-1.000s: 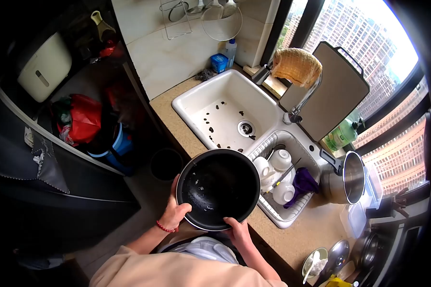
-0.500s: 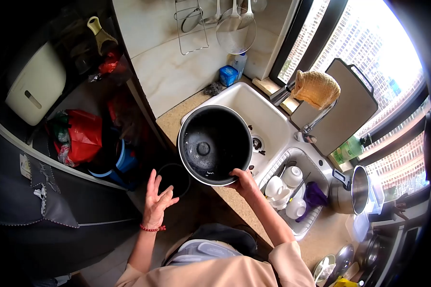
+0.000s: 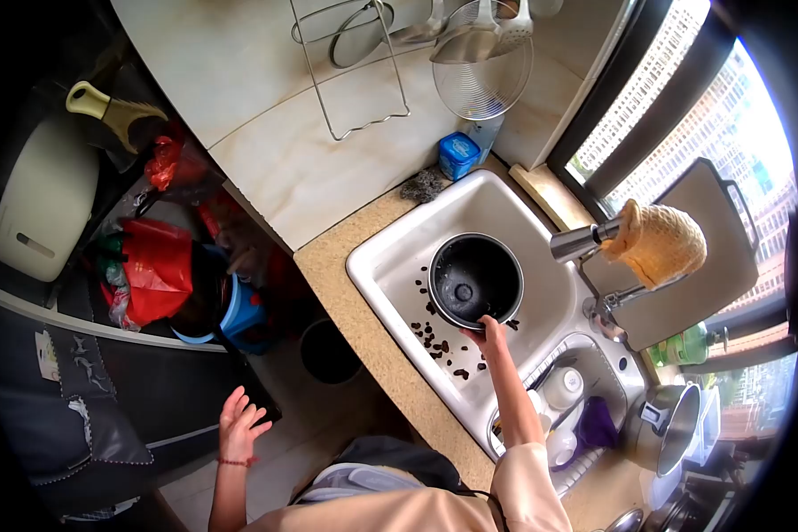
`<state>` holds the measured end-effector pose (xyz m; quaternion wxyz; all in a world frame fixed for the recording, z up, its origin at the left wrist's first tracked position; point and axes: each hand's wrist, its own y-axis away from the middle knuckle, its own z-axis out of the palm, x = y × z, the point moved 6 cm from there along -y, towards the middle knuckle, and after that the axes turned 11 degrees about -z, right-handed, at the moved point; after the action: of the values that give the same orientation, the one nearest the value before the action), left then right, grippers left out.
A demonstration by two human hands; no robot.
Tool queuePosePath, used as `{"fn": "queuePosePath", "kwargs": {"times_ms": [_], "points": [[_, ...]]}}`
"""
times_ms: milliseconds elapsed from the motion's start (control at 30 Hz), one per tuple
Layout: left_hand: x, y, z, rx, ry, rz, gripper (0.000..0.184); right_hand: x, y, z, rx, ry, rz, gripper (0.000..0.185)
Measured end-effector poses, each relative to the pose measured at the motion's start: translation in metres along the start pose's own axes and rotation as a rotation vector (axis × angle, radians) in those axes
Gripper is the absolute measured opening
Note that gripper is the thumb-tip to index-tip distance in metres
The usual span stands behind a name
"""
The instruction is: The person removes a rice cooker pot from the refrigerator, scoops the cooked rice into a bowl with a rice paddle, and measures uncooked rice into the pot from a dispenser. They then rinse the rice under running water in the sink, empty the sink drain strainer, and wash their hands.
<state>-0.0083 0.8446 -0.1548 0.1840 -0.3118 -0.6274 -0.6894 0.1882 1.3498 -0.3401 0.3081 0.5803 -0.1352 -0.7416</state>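
at the sink (image 3: 541,222), the right hand (image 3: 486,332) grips a black pot (image 3: 474,277), the left hand (image 3: 238,433) spread, empty.

The right hand (image 3: 488,333) has most fingers hidden behind the round black silver-rimmed pot (image 3: 475,282), which also covers part of the white rectangular sink (image 3: 541,248). Left of that hand, scattered dark brown bits (image 3: 434,342) are too small to identify. Bodyward, its forearm (image 3: 512,386) partly hides rounded white crockery (image 3: 561,387). Beyond the hand, a blue plastic tub (image 3: 458,157) shows unreadable print.
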Motion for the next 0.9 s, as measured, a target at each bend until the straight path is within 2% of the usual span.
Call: {"fn": "queuePosePath", "kwargs": {"times_ms": [100, 333, 367, 400, 467, 500, 600, 633, 700, 767, 800, 833, 867, 900], "points": [[0.008, -0.005, 0.006, 0.036, -0.018, -0.02, 0.055, 0.019, -0.016, -0.008, 0.004, -0.003, 0.049, 0.031], [0.02, -0.016, -0.001, 0.037, -0.019, -0.01, 0.056, 0.047, -0.027, -0.017, -0.005, -0.034, 0.014, 0.042], [0.026, -0.017, -0.005, 0.038, -0.019, 0.009, 0.056, 0.04, -0.021, -0.014, 0.009, -0.027, -0.067, 0.024], [0.035, -0.015, -0.004, 0.076, -0.021, 0.005, 0.057, 0.048, -0.026, -0.022, 0.026, -0.014, 0.013, 0.026], [0.055, -0.019, -0.009, 0.141, -0.017, 0.062, 0.061, 0.045, -0.025, -0.018, -0.102, -0.017, 0.047, 0.035], [0.068, -0.021, -0.01, 0.152, -0.031, 0.109, 0.061, 0.043, -0.022, -0.013, -0.178, -0.124, 0.046, 0.034], [0.12, -0.027, -0.016, 0.202, 0.024, 0.355, 0.06, 0.041, -0.023, -0.015, -0.128, -0.09, 0.105, 0.049], [0.141, -0.03, -0.021, 0.241, 0.044, 0.568, 0.058, 0.035, -0.012, -0.011, -0.074, -0.036, 0.114, 0.052], [0.188, -0.02, -0.025, 0.283, 0.035, 0.868, 0.055, 0.018, 0.014, -0.016, 0.338, 0.295, 0.084, 0.052], [0.236, 0.003, -0.033, 0.41, -0.086, 1.08, 0.055, -0.01, 0.041, -0.005, 0.501, 0.446, -0.346, 0.036], [0.26, 0.019, -0.036, 0.435, -0.066, 1.245, 0.051, -0.023, 0.055, 0.013, 0.34, 0.419, -0.453, 0.039], [0.277, 0.029, -0.045, 0.487, -0.012, 1.311, 0.045, -0.037, 0.072, 0.033, 0.182, 0.393, -0.556, 0.043], [0.294, 0.04, -0.056, 0.619, -0.09, 1.453, 0.044, -0.046, 0.086, 0.058, 0.096, 0.335, -0.678, 0.034], [0.31, 0.05, -0.066, 0.754, -0.172, 1.587, 0.044, -0.069, 0.131, 0.118, 0.021, 0.375, -0.707, 0.024]]}}
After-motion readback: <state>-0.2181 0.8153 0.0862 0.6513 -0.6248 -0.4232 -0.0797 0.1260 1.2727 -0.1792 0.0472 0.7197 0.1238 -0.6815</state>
